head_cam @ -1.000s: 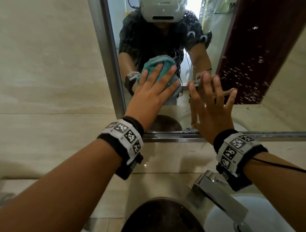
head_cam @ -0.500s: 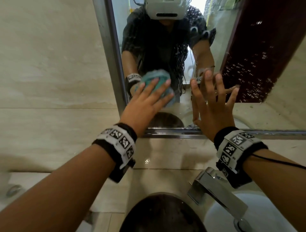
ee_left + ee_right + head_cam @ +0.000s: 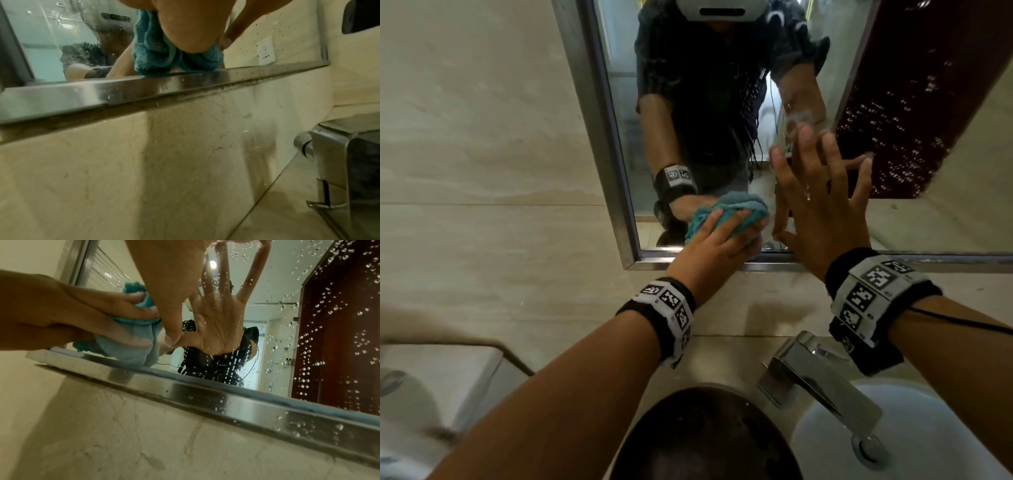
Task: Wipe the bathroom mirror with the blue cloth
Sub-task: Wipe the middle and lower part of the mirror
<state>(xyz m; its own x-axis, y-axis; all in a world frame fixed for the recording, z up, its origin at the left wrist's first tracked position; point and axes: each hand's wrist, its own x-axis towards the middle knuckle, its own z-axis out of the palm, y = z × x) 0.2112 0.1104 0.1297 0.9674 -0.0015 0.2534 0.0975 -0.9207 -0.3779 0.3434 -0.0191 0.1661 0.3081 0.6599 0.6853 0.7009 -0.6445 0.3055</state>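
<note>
The mirror point(image 3: 688, 102) hangs on a beige wall in a steel frame point(image 3: 599, 120). My left hand point(image 3: 722, 236) grips the bunched blue cloth point(image 3: 726, 212) and presses it on the glass in the lower left corner, just above the bottom frame rail point(image 3: 144, 87). The left wrist view has the cloth point(image 3: 156, 53) touching that rail. Beside it, my right hand point(image 3: 822, 192) lies flat on the glass with fingers spread and holds nothing. Water droplets point(image 3: 893, 137) dot the mirror's right part. In the right wrist view the cloth point(image 3: 131, 350) sits under curled fingers point(image 3: 131, 313).
A chrome faucet point(image 3: 818, 380) juts over a white basin point(image 3: 928, 438) below my right wrist. A dark round object point(image 3: 705, 435) sits at the bottom centre, and a white fixture point(image 3: 431, 377) is at the lower left. Beige tiled wall point(image 3: 482, 171) lies left of the mirror.
My left hand has slid the cloth down the glass to the bottom frame, its fingers now curled over the cloth. The right hand has stayed flat on the mirror.
</note>
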